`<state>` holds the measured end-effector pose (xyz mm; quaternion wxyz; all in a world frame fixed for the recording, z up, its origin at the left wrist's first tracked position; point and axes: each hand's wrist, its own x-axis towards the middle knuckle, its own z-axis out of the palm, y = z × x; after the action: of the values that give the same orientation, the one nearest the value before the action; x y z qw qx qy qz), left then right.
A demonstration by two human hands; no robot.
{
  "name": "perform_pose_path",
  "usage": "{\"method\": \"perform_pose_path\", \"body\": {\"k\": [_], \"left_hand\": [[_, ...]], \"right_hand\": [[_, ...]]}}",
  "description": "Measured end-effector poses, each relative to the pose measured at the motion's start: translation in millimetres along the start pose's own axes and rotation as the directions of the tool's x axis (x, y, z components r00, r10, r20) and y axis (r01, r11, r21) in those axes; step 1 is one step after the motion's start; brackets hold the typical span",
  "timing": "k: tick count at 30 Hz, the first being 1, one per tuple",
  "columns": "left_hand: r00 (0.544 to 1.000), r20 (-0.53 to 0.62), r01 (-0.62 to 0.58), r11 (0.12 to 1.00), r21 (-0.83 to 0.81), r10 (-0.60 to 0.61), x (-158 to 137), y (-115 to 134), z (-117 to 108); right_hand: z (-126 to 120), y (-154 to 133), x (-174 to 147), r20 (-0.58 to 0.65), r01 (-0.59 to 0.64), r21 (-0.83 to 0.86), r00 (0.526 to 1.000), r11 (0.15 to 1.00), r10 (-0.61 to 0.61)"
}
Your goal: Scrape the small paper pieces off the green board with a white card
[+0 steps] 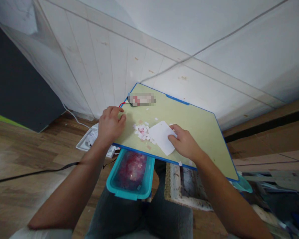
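My right hand (183, 141) pinches a white square of paper (161, 137) between thumb and fingers. The paper's left corner touches a loose heap of small white paper pieces (142, 131), some with pink on them. All of this lies on a pale yellow-green board (194, 129) with a blue rim. Over the board's left edge is my left hand (112, 124), its fingers loosely bent and apart, with nothing seen in it. Beyond it, a blurred-out object with a red cord (141, 99) lies near the board's far left corner.
Under the board's near edge a teal plastic tub (112, 182) holds pinkish-red contents. A white tray (82, 142) with paper bits sits on the floor at the left. A worn white frame-like object (175, 186) stands below the board. The white wall (139, 63) rises behind.
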<state>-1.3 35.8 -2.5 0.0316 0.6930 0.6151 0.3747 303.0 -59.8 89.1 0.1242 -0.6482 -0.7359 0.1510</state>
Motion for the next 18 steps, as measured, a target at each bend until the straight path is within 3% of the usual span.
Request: {"method": "perform_pose_path", "body": {"k": [4,6,10,14,18], "left_hand": [[1.000,-0.009,0.006,1.000,0.010,-0.006,-0.9,0.0,1.3],[1.000,-0.016,0.002,1.000,0.013,-0.001,-1.2,-0.2,1.7],[1.000,0.016,0.002,0.999,0.039,-0.003,-1.1,1.5,-0.7],[0.997,0.064,0.036,0.997,0.072,-0.040,-0.5,5.9,-5.0],[0.994,0.093,0.044,0.996,0.084,-0.052,-0.7,9.2,-6.8]], "right_hand": [[-9.2,41.5,-13.1,-0.065,-0.181,0.046,0.981,0.982,0.184],[-12.9,46.5,-19.9,-0.062,-0.258,0.154,0.961,0.954,0.270],[10.4,5.7,-16.4,-0.001,-0.294,0.461,0.943,0.837,0.332],[47.2,-36.9,1.5,0.113,-0.302,0.570,0.950,0.764,0.291],[54.3,-19.8,-8.9,0.122,-0.420,0.602,0.889,0.679,0.442]]}}
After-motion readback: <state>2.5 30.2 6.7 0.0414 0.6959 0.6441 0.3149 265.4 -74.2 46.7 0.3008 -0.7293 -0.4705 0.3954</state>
